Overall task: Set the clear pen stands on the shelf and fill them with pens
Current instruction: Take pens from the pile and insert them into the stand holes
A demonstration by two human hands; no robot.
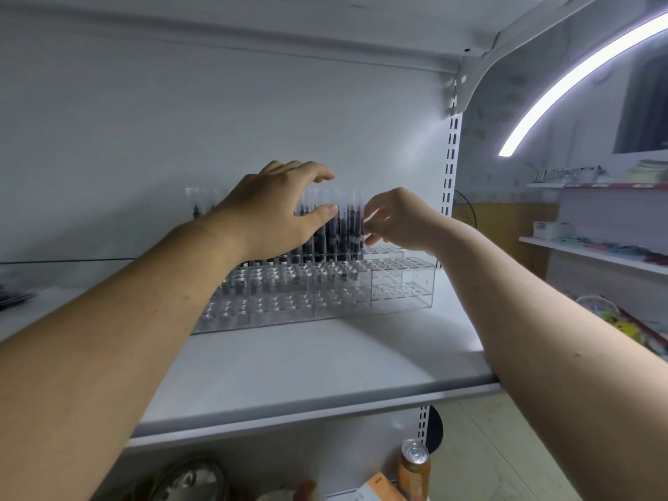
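Reaching over the clear pen stands [401, 287] on the shelf [325, 363], my left grip [274, 211] curls round the black pens [336, 233] standing in them, thumb in front. My right grip [394, 222] pinches the end pen [356, 229] just beside.

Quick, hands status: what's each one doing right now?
Left hand: curled round the standing pens, thumb in front, fingers over their tops.
Right hand: fingertips pinching the rightmost pen of the row.
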